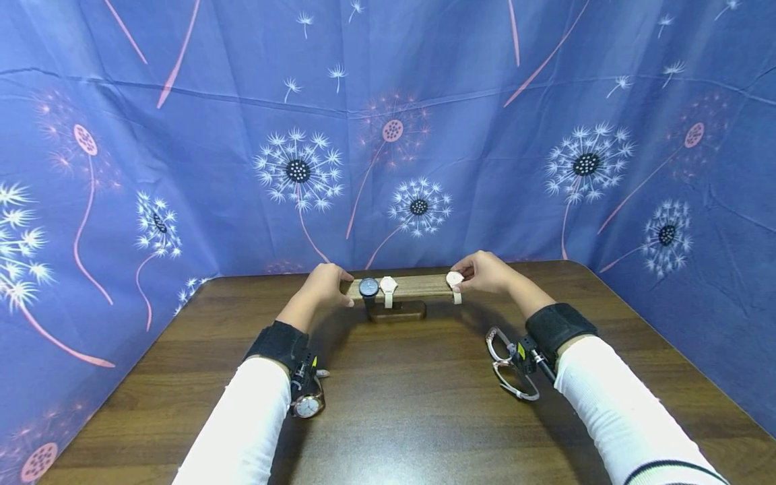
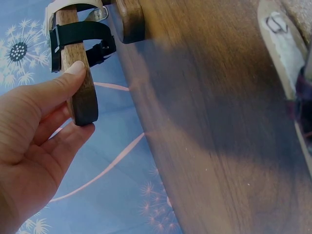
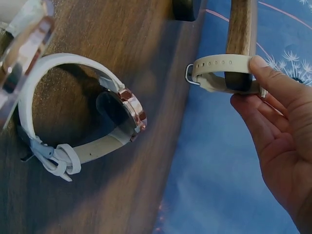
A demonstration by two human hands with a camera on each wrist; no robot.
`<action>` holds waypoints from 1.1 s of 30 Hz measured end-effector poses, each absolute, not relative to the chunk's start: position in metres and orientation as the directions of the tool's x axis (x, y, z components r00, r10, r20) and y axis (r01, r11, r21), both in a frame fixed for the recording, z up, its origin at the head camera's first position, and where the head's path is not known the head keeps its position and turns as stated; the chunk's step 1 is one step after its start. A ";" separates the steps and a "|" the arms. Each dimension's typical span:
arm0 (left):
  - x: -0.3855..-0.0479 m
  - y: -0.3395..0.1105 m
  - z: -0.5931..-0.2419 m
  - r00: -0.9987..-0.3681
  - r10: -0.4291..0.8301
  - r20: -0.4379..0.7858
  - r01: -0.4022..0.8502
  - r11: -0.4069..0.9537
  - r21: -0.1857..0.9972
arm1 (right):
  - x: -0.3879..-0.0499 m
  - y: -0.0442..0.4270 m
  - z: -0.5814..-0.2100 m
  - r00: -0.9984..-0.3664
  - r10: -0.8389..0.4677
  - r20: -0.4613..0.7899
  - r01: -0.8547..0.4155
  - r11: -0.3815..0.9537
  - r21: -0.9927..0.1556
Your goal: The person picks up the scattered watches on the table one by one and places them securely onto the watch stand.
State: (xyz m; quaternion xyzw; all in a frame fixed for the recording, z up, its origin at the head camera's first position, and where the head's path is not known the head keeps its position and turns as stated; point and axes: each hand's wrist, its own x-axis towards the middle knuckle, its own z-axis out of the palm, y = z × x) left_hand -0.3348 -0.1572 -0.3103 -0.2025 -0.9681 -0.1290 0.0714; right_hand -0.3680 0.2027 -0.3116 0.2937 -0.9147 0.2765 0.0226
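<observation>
A wooden watch stand, with a light bar (image 1: 421,285) on a dark base (image 1: 397,312), stands near the table's back edge. My left hand (image 1: 326,284) pinches the bar's left end, its thumb on one face in the left wrist view. Beside it a black watch (image 1: 368,287) and a white watch (image 1: 388,285) hang round the bar. At the other end, my right hand (image 1: 488,273) pinches a white-strapped watch (image 3: 219,63). Its strap loops round the bar's tip in the right wrist view, and its dial faces up in the head view.
Two white-strapped watches lie on the table (image 1: 400,391) below my right wrist; one has a rose-gold case (image 3: 134,109). Below my left wrist lies a brown-rimmed watch (image 1: 308,405), partly hidden by the wrist gear. A blue dandelion-print cloth (image 1: 473,168) hangs behind the table.
</observation>
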 end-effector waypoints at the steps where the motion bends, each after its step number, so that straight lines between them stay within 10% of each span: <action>1: -0.335 -0.157 -0.310 -0.906 0.377 0.192 0.414 0.884 0.216 | -0.368 0.203 -0.312 -0.823 -0.529 0.207 -0.557 0.679 -0.478; 33: -0.337 -0.153 -0.310 -0.933 0.327 0.153 0.354 0.910 0.215 | -0.367 0.191 -0.305 -0.720 -0.665 0.199 -0.694 0.676 -0.249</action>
